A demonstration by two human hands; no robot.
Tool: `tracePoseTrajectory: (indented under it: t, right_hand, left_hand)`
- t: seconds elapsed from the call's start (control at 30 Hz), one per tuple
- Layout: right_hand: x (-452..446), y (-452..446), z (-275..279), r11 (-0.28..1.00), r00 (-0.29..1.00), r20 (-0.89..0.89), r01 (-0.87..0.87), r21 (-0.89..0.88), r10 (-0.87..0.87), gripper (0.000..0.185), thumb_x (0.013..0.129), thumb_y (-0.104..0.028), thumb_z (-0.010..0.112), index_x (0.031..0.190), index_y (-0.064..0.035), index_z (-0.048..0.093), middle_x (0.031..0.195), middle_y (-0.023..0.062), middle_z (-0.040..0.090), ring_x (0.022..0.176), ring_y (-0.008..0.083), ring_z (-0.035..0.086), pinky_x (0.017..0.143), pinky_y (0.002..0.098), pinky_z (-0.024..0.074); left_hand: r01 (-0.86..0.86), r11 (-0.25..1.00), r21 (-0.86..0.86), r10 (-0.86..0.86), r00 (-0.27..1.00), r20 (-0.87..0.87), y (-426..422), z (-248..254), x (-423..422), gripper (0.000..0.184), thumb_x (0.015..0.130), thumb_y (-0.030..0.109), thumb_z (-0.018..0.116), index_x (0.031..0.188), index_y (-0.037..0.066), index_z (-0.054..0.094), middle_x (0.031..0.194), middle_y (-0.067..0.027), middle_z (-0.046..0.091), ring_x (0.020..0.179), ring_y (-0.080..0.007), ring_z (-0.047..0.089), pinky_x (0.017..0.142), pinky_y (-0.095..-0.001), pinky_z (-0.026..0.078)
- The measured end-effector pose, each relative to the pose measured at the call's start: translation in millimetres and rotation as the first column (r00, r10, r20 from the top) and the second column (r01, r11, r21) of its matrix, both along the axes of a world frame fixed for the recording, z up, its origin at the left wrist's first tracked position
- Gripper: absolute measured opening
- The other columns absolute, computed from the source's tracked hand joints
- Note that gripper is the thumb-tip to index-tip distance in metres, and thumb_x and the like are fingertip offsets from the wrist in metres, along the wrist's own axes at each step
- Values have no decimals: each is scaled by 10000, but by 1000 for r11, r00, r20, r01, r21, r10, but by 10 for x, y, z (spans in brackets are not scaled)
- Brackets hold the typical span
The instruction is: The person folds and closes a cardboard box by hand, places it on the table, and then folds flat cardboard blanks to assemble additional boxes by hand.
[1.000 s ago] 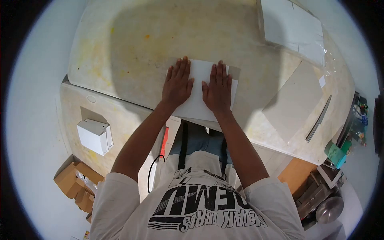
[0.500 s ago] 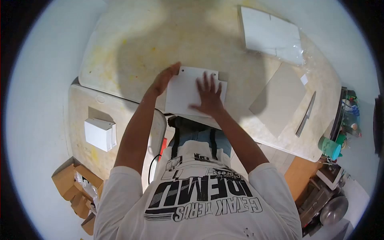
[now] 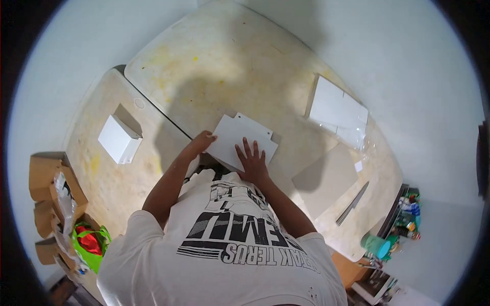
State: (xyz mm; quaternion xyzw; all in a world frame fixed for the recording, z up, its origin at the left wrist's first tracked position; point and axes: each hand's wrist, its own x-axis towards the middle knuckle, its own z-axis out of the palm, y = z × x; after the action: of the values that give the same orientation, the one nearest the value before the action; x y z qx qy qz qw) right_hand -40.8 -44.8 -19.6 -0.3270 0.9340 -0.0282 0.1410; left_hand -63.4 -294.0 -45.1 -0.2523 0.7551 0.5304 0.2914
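Observation:
A flat white card [image 3: 232, 133], or a thin stack of them, lies at the front edge of the table. Along its far side is a narrower tab with a small dark hole near each end. My left hand [image 3: 198, 145] grips its left corner, thumb on top and the other fingers partly hidden. Flat on the card's right part rests my right hand [image 3: 252, 162], fingers spread. To the right lies a grey board [image 3: 326, 178], just apart from the card.
A white block-like stack [image 3: 116, 140] stands on the left table. At right are white sheets in clear plastic [image 3: 338, 109], a long thin blade-like metal tool [image 3: 353, 204] and a teal cup [image 3: 376, 247]. Cardboard boxes [image 3: 46, 176] and a green bag [image 3: 92, 250] sit at lower left.
The head view has turned and shifted, so the tables appear rotated. My left hand has come down from the card's far left corner to its near left side. The right hand remains flat on the card.

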Motion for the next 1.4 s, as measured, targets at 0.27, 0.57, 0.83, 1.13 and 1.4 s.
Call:
tracePoseTrajectory:
  t: [0.27, 0.57, 0.83, 1.13, 1.4]
  right_hand:
    - [-276, 116, 76, 983, 998, 56, 29, -179, -19, 602, 792, -220, 651, 1346, -154, 425, 1340, 170, 462, 1121, 382, 543, 848, 489, 509]
    - [-1466, 296, 1298, 927, 964, 124, 260, -271, -234, 308, 845, -304, 634, 1051, -76, 657, 835, 180, 673, 839, 345, 655, 744, 438, 513]
    - [-2107, 491, 650, 954, 949, -101, 294, -61, -299, 630, 767, -221, 732, 1336, -186, 464, 1275, 123, 515, 1175, 309, 494, 935, 491, 431]
    - [-1353, 466, 114, 969, 986, -58, 166, 185, -158, 472, 889, -370, 575, 1328, -225, 481, 1482, 37, 266, 1384, 267, 210, 1060, 632, 227]
    - [-659, 717, -205, 793, 870, 62, 472, -386, -489, 313, 778, -141, 669, 1088, -124, 633, 1207, 106, 494, 1117, 292, 508, 905, 426, 461]
  left_hand:
    - [45, 985, 168, -36, 998, -57, -56, 96, -246, 505, 883, 441, 576, 1200, 52, 517, 1060, -128, 601, 808, -202, 627, 745, -391, 516]
    - [-62, 971, -229, -67, 855, -514, 221, -333, -535, 517, 831, 401, 663, 1235, 116, 512, 1274, -171, 517, 1117, -331, 538, 882, -426, 476]
    - [131, 687, -715, -546, 742, -388, 740, -181, -295, 626, 742, 250, 720, 1316, 173, 483, 1516, -137, 184, 1367, -366, 226, 1070, -621, 194]
    - [-50, 794, -606, -375, 744, -552, 825, -226, -568, 373, 738, 254, 713, 1095, 167, 648, 1377, -92, 371, 1312, -335, 299, 1069, -628, 151]
    - [-259, 689, -677, -198, 831, -519, 729, -407, -881, 208, 714, 307, 740, 872, 179, 695, 1041, -30, 567, 1094, -288, 465, 996, -536, 267]
